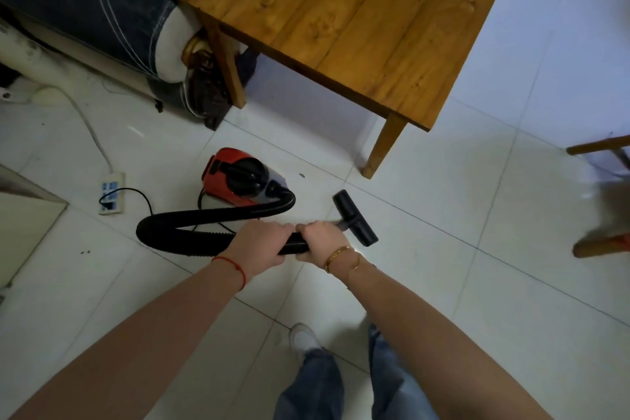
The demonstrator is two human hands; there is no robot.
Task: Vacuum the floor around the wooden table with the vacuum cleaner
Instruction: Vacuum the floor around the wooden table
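A red and black vacuum cleaner (238,179) stands on the white tiled floor (460,215) in front of the wooden table (341,10). Its black ribbed hose (191,225) loops left and comes back to my hands. My left hand (262,242) grips the hose from above. Just to its right, my right hand (322,242) grips the hose's front end. The black floor nozzle (354,216) juts out past my right hand, near the table's front right leg (383,147).
A sofa with a dark cover (102,10) stands at the back left beside the table. A white power strip (111,193) with a plugged black cord lies left of the vacuum. A stool leg (600,242) shows at the right edge. My feet are below.
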